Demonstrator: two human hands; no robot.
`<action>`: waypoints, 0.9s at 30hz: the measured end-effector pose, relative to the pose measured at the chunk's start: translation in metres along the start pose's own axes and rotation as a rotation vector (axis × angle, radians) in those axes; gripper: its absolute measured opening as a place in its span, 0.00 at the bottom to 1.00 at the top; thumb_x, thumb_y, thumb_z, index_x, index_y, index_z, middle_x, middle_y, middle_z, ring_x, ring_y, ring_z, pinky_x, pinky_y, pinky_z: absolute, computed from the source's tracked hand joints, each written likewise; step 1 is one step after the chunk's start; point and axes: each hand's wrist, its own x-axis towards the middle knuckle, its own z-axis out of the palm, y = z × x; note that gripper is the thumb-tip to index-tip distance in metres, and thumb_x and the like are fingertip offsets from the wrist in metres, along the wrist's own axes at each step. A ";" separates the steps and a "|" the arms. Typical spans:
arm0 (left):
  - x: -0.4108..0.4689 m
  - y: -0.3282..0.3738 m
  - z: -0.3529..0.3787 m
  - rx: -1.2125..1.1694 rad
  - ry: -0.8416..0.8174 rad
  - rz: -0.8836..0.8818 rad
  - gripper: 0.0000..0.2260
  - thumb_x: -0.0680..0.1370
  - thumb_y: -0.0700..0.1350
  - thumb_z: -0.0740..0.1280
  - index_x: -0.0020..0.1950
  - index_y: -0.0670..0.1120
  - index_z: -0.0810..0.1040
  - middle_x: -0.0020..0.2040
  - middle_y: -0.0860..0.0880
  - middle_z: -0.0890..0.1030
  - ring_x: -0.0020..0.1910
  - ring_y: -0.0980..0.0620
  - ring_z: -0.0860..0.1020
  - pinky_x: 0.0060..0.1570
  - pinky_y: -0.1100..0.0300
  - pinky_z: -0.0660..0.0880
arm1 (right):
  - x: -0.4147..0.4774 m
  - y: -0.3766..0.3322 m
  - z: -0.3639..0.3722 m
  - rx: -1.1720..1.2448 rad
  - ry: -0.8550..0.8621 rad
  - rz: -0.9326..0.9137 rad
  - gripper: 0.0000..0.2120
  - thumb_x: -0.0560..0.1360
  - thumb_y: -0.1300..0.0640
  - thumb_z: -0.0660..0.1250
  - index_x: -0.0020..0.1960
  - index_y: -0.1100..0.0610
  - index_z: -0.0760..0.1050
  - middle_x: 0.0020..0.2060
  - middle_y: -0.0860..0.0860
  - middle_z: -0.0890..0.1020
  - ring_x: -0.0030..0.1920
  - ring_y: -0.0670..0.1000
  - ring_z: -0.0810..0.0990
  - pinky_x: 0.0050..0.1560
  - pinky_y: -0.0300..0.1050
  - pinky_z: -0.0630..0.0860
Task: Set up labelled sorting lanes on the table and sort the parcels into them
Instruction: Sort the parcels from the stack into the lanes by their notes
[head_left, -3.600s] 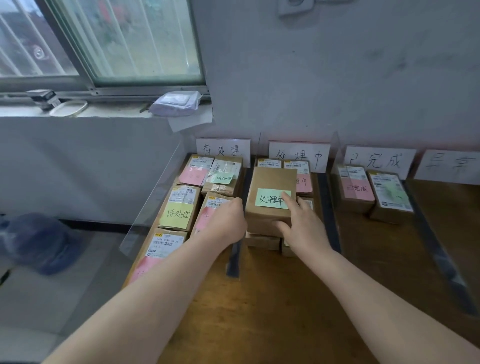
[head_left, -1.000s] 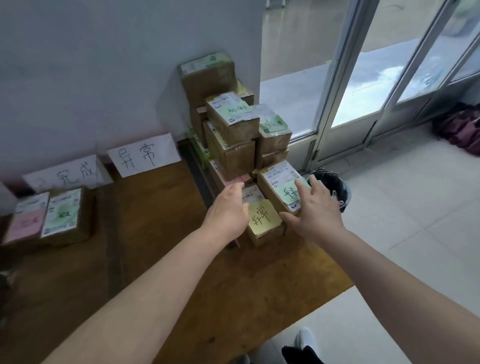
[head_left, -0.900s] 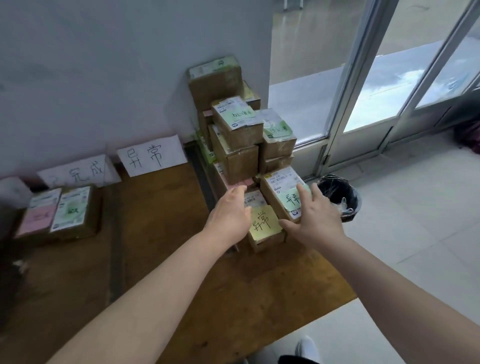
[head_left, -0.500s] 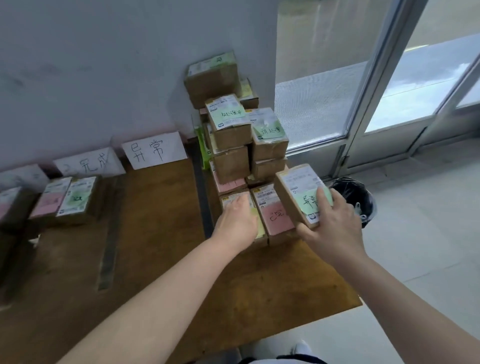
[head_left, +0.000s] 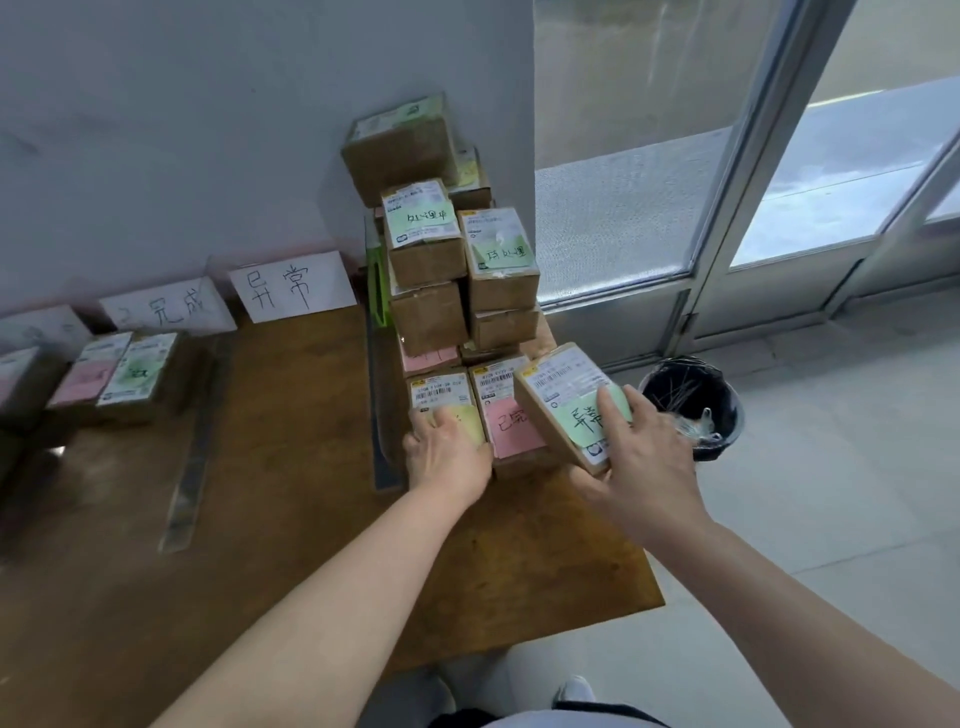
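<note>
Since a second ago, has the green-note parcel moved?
Yes. The green-note parcel is up off the pink-note parcel it covered, tilted rightward in the right hand.

parcel stack (head_left: 441, 249) right of lane signs (head_left: 293, 286), bin (head_left: 691, 405) beyond table (head_left: 291, 467)

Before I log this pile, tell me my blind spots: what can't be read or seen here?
All in the head view.
1. Writing on the yellow-note parcel: covered by the left hand.
2. Writing on the pink-note parcel: right part hidden behind the green-note parcel in the right hand.
3. Leftmost sign: blurred, cut by the left edge.
4. Print on the shipping labels: too small.
</note>
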 end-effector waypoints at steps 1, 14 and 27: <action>-0.003 0.000 0.001 0.005 0.001 -0.007 0.33 0.77 0.55 0.68 0.74 0.44 0.57 0.76 0.39 0.56 0.71 0.37 0.63 0.66 0.46 0.70 | -0.001 0.001 0.000 -0.002 -0.002 -0.012 0.43 0.71 0.35 0.62 0.78 0.48 0.47 0.76 0.51 0.52 0.72 0.55 0.56 0.69 0.53 0.59; -0.016 0.002 0.002 0.034 0.010 -0.099 0.37 0.75 0.57 0.69 0.73 0.39 0.56 0.72 0.37 0.61 0.69 0.38 0.65 0.63 0.49 0.71 | -0.012 0.005 -0.011 -0.045 -0.016 -0.114 0.42 0.72 0.37 0.62 0.78 0.50 0.48 0.75 0.52 0.51 0.73 0.55 0.53 0.69 0.53 0.59; -0.064 0.004 -0.010 -0.025 0.036 -0.078 0.37 0.74 0.57 0.70 0.71 0.44 0.51 0.69 0.41 0.64 0.66 0.41 0.64 0.62 0.51 0.71 | -0.014 -0.005 -0.022 -0.001 0.016 -0.087 0.41 0.73 0.38 0.61 0.77 0.50 0.47 0.76 0.54 0.53 0.71 0.58 0.58 0.68 0.55 0.61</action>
